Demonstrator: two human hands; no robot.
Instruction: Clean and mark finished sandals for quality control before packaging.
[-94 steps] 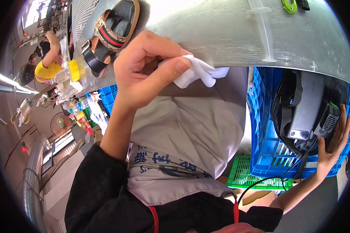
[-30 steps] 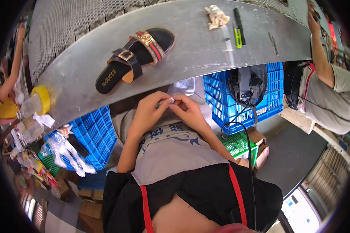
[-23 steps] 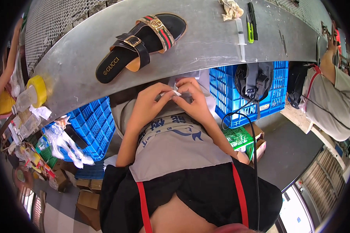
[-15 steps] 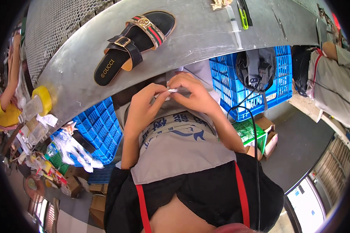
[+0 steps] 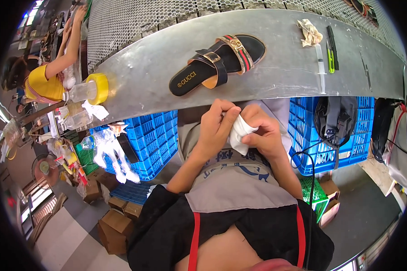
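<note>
1. Nearest, we see the grey apron [image 5: 239, 192] with blue lettering, and red straps running up over black clothing
2. Above the apron, both hands meet at a small white cloth [image 5: 241, 135], which hangs loosely between them, just short of the bench edge
3. The left hand [image 5: 216, 126] has its fingers nearly closed, thumb and fingertips pinching the cloth's upper left edge
4. The right hand [image 5: 267, 134] curls its fingers in, the thumb pressing the cloth's right side
5. Either side of the lap we find blue crates, one at left [image 5: 156, 142] and one at right [image 5: 298, 131], the latter holding a black bag [image 5: 337, 122]
6. On the metal bench [image 5: 140, 67] beyond, we see a black sandal [image 5: 218, 68] with a buckled strap and a striped band
7. Further right lie a syringe [image 5: 321, 67], a green cutter [image 5: 331, 61] and a crumpled beige rag [image 5: 309, 33]
8. Farthest, we make out a perforated surface [image 5: 122, 36] and, at left, a yellow-shirted person [image 5: 45, 83]
</note>
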